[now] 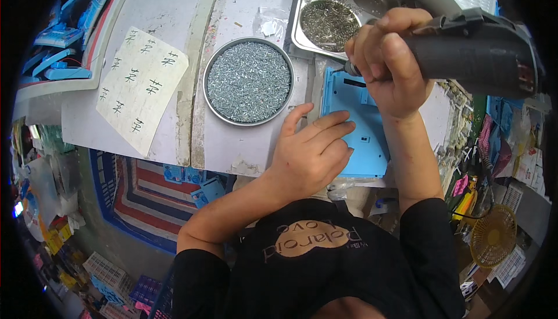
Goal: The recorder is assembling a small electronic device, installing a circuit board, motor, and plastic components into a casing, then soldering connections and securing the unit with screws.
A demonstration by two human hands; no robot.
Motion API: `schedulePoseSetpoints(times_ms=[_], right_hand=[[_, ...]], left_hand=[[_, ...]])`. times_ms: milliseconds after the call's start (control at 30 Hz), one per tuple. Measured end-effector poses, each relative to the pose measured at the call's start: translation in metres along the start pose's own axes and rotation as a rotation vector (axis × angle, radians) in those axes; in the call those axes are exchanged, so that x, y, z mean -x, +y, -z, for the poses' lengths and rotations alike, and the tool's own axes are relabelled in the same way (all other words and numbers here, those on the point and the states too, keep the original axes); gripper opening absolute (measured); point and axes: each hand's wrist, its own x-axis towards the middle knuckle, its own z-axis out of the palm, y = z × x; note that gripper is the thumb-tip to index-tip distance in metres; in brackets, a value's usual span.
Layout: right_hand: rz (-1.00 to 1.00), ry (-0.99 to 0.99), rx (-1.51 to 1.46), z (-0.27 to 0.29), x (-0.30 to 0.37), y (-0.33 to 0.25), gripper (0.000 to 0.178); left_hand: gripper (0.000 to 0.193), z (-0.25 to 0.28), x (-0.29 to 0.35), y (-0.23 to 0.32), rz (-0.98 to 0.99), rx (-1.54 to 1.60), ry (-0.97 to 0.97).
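A blue plastic panel (365, 150) with slots and raised edges lies flat on the table in front of me. My left hand (314, 155) rests on its left side, fingers stretched out and thumb apart. Wrapped around a black electric screwdriver (465, 57) is my right hand (395, 66). The screwdriver lies nearly level, its nose pointing left over the far edge of the panel. The tip is close to the panel's far left corner; whether it touches a screw I cannot tell.
Left of the panel stands a round metal dish (250, 124) full of small silver screws (249, 81). A metal tray (298, 31) with compartments of small parts sits beyond it. A handwritten paper sheet (142, 89), blue plastic parts (61, 35) and a striped-lined blue basket (107, 203) are farther left.
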Motion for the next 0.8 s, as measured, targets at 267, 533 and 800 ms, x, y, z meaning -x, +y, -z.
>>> schedulePoseSetpoints(times_ms=[267, 533, 800], right_hand=[[-0.009, -0.006, 0.032, 0.0, 0.0, 0.0, 0.021], [-0.075, 0.04, 0.108, -0.012, -0.001, 0.007, 0.01], [-0.125, 0.066, 0.05, -0.018, -0.005, -0.015, 0.017]], left_hand=[[0.018, 0.001, -0.001, 0.0, 0.021, -0.003, -0.001], [0.017, 0.0, 0.003, 0.003, 0.055, -0.05, -0.006], [0.016, -0.003, 0.006, 0.002, 0.06, -0.084, 0.023]])
